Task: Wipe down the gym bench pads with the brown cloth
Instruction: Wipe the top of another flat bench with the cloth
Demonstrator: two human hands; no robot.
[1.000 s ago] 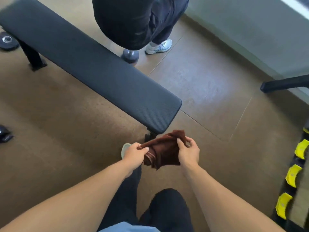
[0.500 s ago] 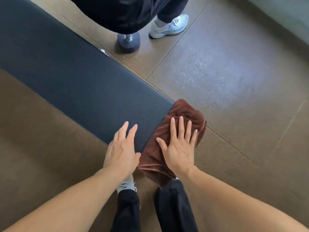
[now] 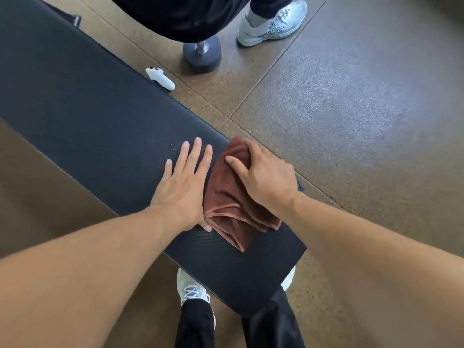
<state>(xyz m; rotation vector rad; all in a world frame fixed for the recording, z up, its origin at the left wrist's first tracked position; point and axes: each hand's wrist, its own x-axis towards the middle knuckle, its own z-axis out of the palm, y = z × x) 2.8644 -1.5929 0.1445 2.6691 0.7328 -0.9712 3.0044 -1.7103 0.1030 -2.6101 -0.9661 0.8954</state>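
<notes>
The black gym bench pad [image 3: 88, 116] runs from the upper left down to the lower middle of the head view. A folded brown cloth [image 3: 231, 202] lies across the pad near its close end. My right hand [image 3: 263, 177] is on the far part of the cloth, its fingers curled over the bunched edge at the pad's far side and its thumb stretched out on the fabric. My left hand [image 3: 183, 187] lies flat on the bare pad just left of the cloth, fingers straight and spread, thumb touching the cloth's near corner.
Beyond the bench, a black dumbbell [image 3: 202, 55] stands on the brown floor next to a white controller [image 3: 160, 78]. Another person in dark clothes stands there, with one pale shoe [image 3: 271, 23] showing. My own shoe [image 3: 190, 290] is under the pad's near end.
The cloth went from being held in both hands in the air to lying on the pad. My right hand has gone from flat to curled over its far edge, and the view has moved closer.
</notes>
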